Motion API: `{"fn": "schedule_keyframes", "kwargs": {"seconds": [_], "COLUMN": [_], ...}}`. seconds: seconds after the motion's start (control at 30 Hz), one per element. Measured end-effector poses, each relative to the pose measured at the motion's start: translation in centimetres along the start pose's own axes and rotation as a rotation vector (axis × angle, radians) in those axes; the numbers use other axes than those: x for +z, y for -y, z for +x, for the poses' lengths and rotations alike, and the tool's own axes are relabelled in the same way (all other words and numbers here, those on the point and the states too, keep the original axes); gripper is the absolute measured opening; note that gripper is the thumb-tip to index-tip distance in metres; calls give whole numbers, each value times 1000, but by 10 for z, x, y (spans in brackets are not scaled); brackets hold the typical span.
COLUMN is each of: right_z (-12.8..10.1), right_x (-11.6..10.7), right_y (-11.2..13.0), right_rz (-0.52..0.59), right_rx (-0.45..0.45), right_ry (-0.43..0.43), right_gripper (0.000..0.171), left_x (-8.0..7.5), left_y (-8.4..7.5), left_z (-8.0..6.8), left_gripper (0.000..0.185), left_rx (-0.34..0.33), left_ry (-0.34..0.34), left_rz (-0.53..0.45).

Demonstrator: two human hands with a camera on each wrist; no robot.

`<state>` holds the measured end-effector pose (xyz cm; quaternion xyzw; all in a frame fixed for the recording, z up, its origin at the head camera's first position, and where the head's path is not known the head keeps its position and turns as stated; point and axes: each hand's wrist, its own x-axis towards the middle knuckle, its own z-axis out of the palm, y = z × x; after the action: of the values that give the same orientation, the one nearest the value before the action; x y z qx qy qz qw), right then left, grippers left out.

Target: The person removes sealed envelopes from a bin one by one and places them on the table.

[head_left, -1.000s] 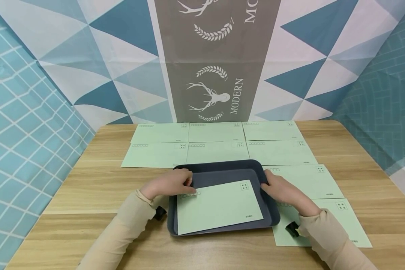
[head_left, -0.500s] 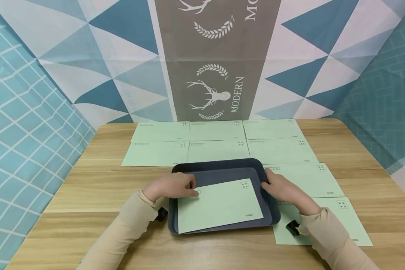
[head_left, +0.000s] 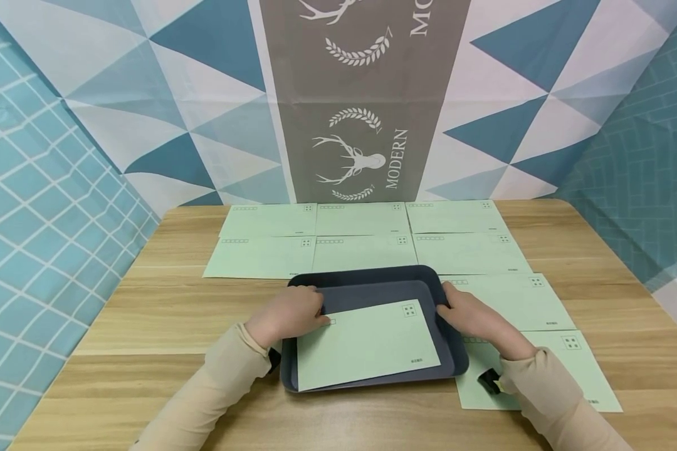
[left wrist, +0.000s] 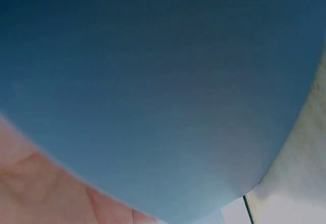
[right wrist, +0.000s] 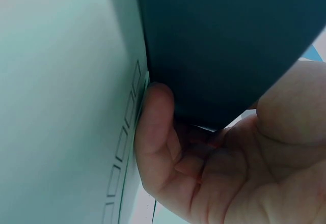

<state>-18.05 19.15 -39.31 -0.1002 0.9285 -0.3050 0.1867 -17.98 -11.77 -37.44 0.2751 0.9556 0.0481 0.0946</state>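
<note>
A dark blue-grey tray (head_left: pixel 372 274) sits on the wooden table near its front edge, with one pale green envelope (head_left: pixel 367 344) lying askew inside. My left hand (head_left: pixel 293 312) grips the tray's left rim, fingertips reaching the envelope's top left corner. My right hand (head_left: pixel 471 316) grips the right rim. In the left wrist view the tray's wall (left wrist: pixel 163 81) fills the frame, with my palm (left wrist: pixel 41 188) below it. In the right wrist view my right hand (right wrist: pixel 219 173) curls its fingers under the tray's edge (right wrist: pixel 224 40), beside a green envelope (right wrist: pixel 61 81) on the table.
Several more green envelopes (head_left: pixel 367 238) lie in rows behind the tray, and others (head_left: pixel 519 300) lie to its right, partly under my right forearm. A patterned cloth backdrop (head_left: pixel 367 125) stands at the table's far edge. Bare wood (head_left: pixel 163 313) lies left of the tray.
My left hand has slid slightly right over the rim, so its fingertips now touch the envelope's corner. The tray and my right hand have barely moved.
</note>
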Motion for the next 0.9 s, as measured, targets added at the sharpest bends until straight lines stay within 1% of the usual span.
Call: {"fn": "schedule_keyframes", "kwargs": {"seconds": [0.07, 0.17, 0.27, 0.4, 0.67, 0.77, 0.9], "right_z": [0, 0, -1, -1, 0, 1, 0], "right_x": [0, 0, 0, -1, 0, 0, 0], "right_y": [0, 1, 1, 1, -1, -1, -1], "right_rz": [0, 0, 1, 0, 2, -5, -7], "right_rx": [1, 1, -1, -2, 2, 2, 3], "right_ry": [2, 3, 3, 0, 2, 0, -2], "right_gripper": [22, 23, 23, 24, 25, 26, 25], "left_x": [1, 2, 2, 2, 2, 3, 2], "left_y": [0, 0, -1, -3, -6, -6, -6], "left_z": [0, -1, -1, -1, -1, -1, -1], "left_gripper": [34, 33, 34, 33, 39, 42, 35], "left_rx": [-21, -42, -42, -33, -49, -59, -62], "left_ry": [11, 11, -5, 12, 83, 93, 119], "left_rz": [-3, 10, 61, 88, 23, -5, -82]}}
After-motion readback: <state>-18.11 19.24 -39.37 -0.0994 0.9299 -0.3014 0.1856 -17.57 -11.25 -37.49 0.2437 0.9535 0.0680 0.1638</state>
